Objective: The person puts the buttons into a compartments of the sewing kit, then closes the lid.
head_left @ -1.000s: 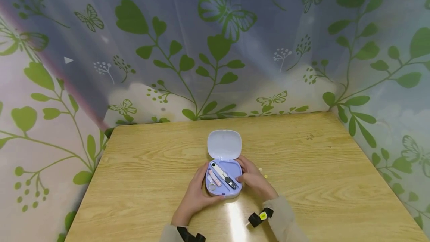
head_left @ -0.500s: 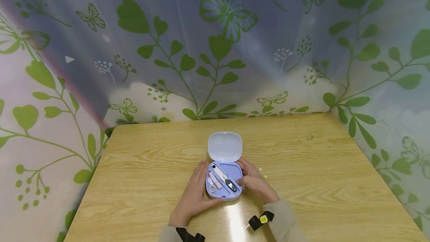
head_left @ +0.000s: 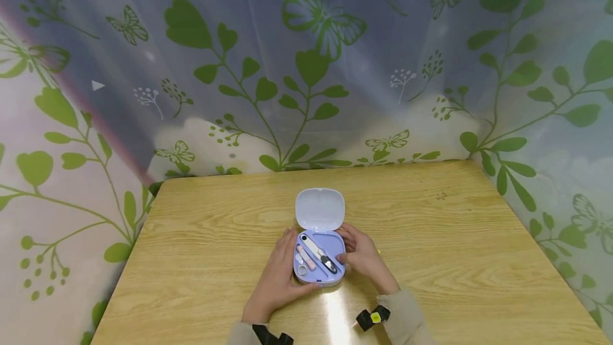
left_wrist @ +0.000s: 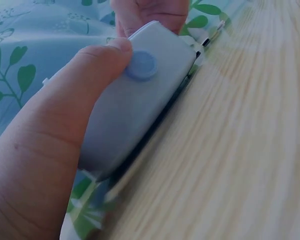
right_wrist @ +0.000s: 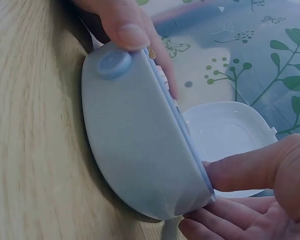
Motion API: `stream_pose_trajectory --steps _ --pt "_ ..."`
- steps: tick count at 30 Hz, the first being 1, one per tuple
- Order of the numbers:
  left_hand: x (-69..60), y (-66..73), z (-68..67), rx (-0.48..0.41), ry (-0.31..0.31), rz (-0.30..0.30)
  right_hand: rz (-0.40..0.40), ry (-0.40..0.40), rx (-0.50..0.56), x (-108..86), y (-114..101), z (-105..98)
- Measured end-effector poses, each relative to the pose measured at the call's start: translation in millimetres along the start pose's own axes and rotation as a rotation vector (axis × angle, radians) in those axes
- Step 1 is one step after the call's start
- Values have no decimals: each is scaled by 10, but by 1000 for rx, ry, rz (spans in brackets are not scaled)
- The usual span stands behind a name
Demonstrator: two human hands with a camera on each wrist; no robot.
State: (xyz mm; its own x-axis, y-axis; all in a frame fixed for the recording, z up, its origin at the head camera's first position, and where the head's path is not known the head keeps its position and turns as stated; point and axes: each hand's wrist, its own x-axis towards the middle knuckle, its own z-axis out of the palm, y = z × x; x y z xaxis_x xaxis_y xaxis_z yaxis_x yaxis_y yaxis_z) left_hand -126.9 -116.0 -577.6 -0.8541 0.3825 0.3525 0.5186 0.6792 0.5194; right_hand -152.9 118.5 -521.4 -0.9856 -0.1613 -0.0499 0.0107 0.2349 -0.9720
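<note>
A small lavender case (head_left: 330, 241) stands on the table, its white lid (head_left: 320, 209) tipped back open. In its tray lie a slim white tool (head_left: 313, 249) with a black end, a pale pink bar (head_left: 306, 257) and a small ring (head_left: 302, 269). My left hand (head_left: 273, 281) holds the case's left front corner, fingers along the side and thumb across the front by a round blue button (left_wrist: 141, 66). At the right edge my right hand (head_left: 365, 260) grips the rim, thumb on the tray's edge and fingers at the outer wall (right_wrist: 135, 135).
The wooden table (head_left: 215, 217) extends around the case. A tiny yellow piece (head_left: 379, 252) lies just beyond my right hand. Behind the table hangs a curtain (head_left: 239, 84) printed with leaves and butterflies. Dark camera straps (head_left: 372, 317) circle both wrists.
The case has shifted slightly toward me, both hands staying on it. My right hand now covers a tiny pale piece that showed on the table earlier.
</note>
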Motion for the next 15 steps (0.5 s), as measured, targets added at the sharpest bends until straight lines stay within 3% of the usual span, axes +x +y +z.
stream_pose_trajectory --steps 11,15 --pt "27 7 40 2 -21 -36 10 -32 -93 9 -16 -52" --pt "24 12 46 12 -16 -26 -36 -6 -106 -23 0 -173"
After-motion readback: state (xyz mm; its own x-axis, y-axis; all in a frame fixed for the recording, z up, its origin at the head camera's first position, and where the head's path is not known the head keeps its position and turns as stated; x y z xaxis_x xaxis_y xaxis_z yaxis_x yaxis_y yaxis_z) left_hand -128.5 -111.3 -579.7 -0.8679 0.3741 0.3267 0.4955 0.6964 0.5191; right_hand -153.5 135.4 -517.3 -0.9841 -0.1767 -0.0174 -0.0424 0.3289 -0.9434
